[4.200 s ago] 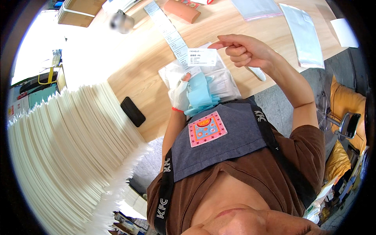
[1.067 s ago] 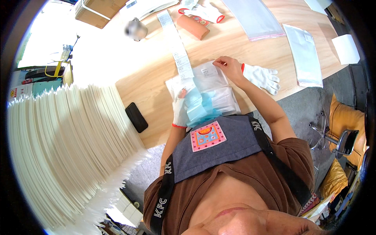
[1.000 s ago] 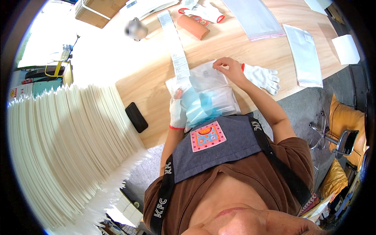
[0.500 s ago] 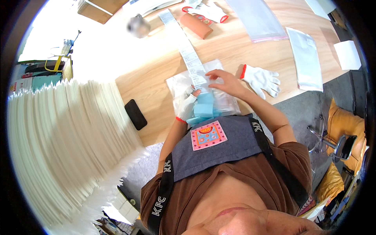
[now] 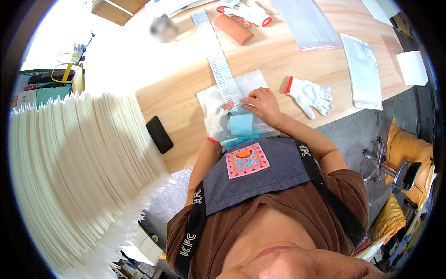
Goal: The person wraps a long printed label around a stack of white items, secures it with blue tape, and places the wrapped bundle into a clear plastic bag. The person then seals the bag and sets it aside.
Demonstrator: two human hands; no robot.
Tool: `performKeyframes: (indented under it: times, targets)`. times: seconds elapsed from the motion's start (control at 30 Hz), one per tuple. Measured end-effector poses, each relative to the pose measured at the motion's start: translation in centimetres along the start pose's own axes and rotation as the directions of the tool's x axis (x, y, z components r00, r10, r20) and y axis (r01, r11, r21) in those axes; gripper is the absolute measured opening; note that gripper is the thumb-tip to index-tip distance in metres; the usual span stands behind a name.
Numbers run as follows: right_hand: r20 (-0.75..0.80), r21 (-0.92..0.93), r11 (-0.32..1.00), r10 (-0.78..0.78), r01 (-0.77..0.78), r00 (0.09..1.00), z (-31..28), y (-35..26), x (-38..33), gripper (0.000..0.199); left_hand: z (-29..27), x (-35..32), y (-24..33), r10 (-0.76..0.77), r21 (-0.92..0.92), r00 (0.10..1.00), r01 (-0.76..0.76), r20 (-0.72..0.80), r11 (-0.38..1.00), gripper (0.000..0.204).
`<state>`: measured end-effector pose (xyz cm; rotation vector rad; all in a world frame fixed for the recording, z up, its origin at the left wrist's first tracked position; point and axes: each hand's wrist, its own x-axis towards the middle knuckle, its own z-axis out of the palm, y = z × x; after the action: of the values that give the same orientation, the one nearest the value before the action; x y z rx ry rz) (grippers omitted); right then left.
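Head view: looking at a white label strip (image 5: 221, 69) lying over clear plastic bags (image 5: 251, 81) on the desk (image 5: 181, 81), near end pinned in the grip of the gloved left hand (image 5: 218, 123). Can't tell about the grip of the bare right hand (image 5: 263, 106), curled right by the strip's edge. Spotting folded light-blue paper (image 5: 241, 124) bodyward of the strip, white knit glove (image 5: 310, 96) to its right, smartphone (image 5: 159, 135) to its left.

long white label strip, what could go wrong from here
A label might crease or tear, since the bare right hand is at the lower end of the long white paper label strip. The loose light-blue backing folds bunch close to the blue-grey denim apron and could snag. A label may also cling to the white-gloved left hand beside them.
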<state>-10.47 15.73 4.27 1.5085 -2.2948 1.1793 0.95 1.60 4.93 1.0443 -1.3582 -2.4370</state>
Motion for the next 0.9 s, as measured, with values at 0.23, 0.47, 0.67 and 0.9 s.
performKeyframes:
  times: [0.23,0.47,0.67,0.9]
  targets:
    - [0.022,-0.006,0.974,-0.228,0.228,0.973,-0.6,0.7,-0.4,0.013,1.6,-1.4,1.9,-0.045,-0.007,0.999,0.045,-0.018,0.999,0.027]
    - [0.285,0.63,0.572,0.46,-0.526,0.841,-1.6,2.6,2.3,0.009,-0.4,0.6,-0.2,-0.063,0.002,0.996,0.063,-0.063,0.998,0.025]
    - [0.511,0.391,0.477,0.599,-0.787,0.617,-0.3,9.0,3.2,0.017,0.3,0.0,0.7,-0.082,0.07,0.994,0.088,-0.075,0.994,0.029]
    - [0.406,0.311,0.614,0.604,-0.725,0.686,1.2,9.6,3.0,0.017,0.0,0.3,0.0,-0.062,-0.011,0.997,0.062,-0.049,0.998,0.03]
